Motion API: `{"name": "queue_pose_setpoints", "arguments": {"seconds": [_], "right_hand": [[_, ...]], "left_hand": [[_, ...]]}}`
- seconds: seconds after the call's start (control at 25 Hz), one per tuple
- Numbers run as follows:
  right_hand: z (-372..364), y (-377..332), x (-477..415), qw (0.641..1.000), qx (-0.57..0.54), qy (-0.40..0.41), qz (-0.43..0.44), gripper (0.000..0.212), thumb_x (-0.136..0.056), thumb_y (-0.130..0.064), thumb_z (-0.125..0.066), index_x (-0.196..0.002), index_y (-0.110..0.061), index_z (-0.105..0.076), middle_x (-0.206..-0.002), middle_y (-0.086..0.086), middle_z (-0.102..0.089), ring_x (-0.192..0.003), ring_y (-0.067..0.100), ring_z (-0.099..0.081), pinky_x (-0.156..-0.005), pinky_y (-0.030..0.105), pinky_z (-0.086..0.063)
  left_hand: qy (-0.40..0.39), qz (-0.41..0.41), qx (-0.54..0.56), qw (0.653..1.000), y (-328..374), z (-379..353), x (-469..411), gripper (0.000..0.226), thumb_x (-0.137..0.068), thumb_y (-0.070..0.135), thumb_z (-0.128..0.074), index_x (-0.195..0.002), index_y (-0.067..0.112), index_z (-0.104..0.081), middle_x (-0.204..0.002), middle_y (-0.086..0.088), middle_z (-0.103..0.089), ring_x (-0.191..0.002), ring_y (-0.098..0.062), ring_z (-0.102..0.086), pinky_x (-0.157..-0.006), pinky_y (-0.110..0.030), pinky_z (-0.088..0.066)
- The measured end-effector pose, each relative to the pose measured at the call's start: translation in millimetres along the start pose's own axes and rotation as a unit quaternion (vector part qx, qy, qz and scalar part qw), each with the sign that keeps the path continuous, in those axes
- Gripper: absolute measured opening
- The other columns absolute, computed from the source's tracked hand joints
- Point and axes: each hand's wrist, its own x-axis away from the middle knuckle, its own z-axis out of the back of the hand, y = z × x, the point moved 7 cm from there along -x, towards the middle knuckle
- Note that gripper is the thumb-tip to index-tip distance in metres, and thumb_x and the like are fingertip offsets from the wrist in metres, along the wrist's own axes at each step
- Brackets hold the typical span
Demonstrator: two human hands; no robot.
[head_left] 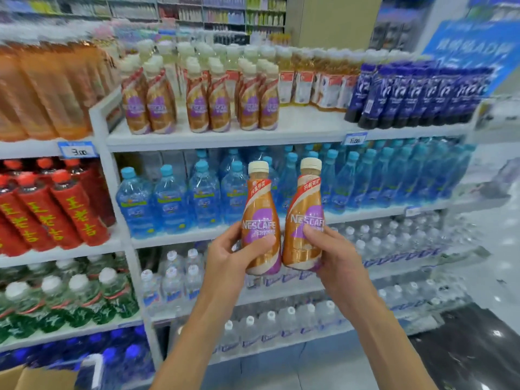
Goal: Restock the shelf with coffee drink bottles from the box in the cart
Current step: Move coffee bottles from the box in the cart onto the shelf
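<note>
Both hands are busy here, each one holding a bottle. The left hand is gripping the left coffee bottle around its lower half, with the thumb lying across the purple label and the fingers curling round the back. The right hand is doing the same with the right coffee bottle, thumb pressing on the front just under the Nescafe lettering. Both bottles are standing upright with their cream caps on. They're side by side between the two hands and pretty much touching down near the bases.

Well above the hands, the matching row of coffee bottles is sitting on the top shelf, up and a bit to the left. Up and to the right of the right hand, some dark blue bottles are sharing that same shelf. A bare white stretch is showing between those and the coffee ones.

Right behind the held bottles, blue water bottles are filling the next shelf down. Off to the left of the left hand, red bottles with yellow characters are leaning in rows. Below the hands, clear water bottles are lining the lower shelves. Way down and left of the left hand, a corner of a cardboard box is poking into view.
</note>
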Motion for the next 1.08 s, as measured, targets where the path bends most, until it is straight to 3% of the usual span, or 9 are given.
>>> {"name": "queue_pose_setpoints", "arguments": {"seconds": [0.2, 0.32, 0.52, 0.64, 0.72, 0.92, 1.08], "right_hand": [[27, -26, -76, 0.999, 0.025, -0.001, 0.02, 0.048, -0.077, -0.025, -0.071, -0.12, -0.003, -0.07, -0.11, 0.015, -0.075, -0.099, 0.03, -0.073, -0.086, 0.042, -0.059], [41, -40, -124, 0.999, 0.038, 0.002, 0.019, 0.051, -0.072, -0.029, -0.077, -0.116, -0.005, -0.071, -0.107, 0.015, -0.075, -0.096, 0.031, -0.072, -0.084, 0.044, -0.058], [54, -50, -189, 0.999, 0.032, -0.025, 0.019, 0.041, -0.074, -0.023, -0.073, -0.111, -0.006, -0.074, -0.104, 0.015, -0.076, -0.093, 0.028, -0.074, -0.073, 0.032, -0.06], [54, -52, -222, 0.997, 0.05, -0.054, 0.013, 0.041, -0.067, -0.03, -0.08, -0.105, -0.013, -0.078, -0.101, 0.014, -0.076, -0.091, 0.028, -0.073, -0.076, 0.037, -0.061], [54, -52, -242, 0.996, 0.061, -0.069, 0.005, 0.048, -0.063, -0.036, -0.081, -0.105, -0.014, -0.077, -0.103, 0.015, -0.076, -0.093, 0.029, -0.073, -0.083, 0.045, -0.058], [61, -63, -282, 0.991, 0.075, -0.11, -0.002, 0.047, -0.059, -0.039, -0.082, -0.101, -0.018, -0.078, -0.098, 0.012, -0.076, -0.088, 0.027, -0.072, -0.074, 0.038, -0.057], [62, -79, -304, 0.985, 0.074, -0.154, 0.002, 0.053, -0.057, -0.039, -0.083, -0.104, -0.016, -0.078, -0.104, 0.013, -0.077, -0.094, 0.03, -0.074, -0.077, 0.037, -0.059]], "left_hand": [[0.001, -0.006, -0.009, 1.0, -2, -30, -82, 0.039, -0.069, 0.023, -0.082, -0.107, 0.018, -0.075, -0.108, -0.01, -0.076, -0.096, -0.029, -0.073, -0.087, -0.045, -0.057], [0.005, -0.005, 0.01, 1.0, -1, -44, -130, 0.033, -0.069, 0.021, -0.08, -0.102, 0.02, -0.077, -0.106, -0.011, -0.076, -0.094, -0.028, -0.074, -0.082, -0.041, -0.058], [0.012, -0.002, -0.006, 1.0, -7, -55, -187, 0.054, -0.065, 0.027, -0.085, -0.116, 0.015, -0.071, -0.11, -0.011, -0.075, -0.1, -0.031, -0.073, -0.083, -0.042, -0.059], [0.036, -0.004, -0.01, 0.999, -8, -53, -212, 0.069, -0.055, 0.036, -0.088, -0.118, 0.015, -0.07, -0.11, -0.011, -0.074, -0.099, -0.031, -0.073, -0.083, -0.042, -0.059], [0.049, -0.007, -0.013, 0.999, -7, -54, -227, 0.068, -0.053, 0.037, -0.087, -0.116, 0.015, -0.071, -0.108, -0.01, -0.075, -0.097, -0.03, -0.073, -0.079, -0.038, -0.059], [0.07, -0.024, -0.015, 0.997, -4, -66, -253, 0.056, -0.054, 0.037, -0.087, -0.107, 0.025, -0.075, -0.104, -0.008, -0.076, -0.094, -0.026, -0.074, -0.077, -0.034, -0.058], [0.103, -0.048, -0.01, 0.993, 0, -76, -266, 0.062, -0.056, 0.039, -0.088, -0.114, 0.024, -0.073, -0.109, -0.009, -0.075, -0.103, -0.03, -0.071, -0.086, -0.042, -0.058]]}}
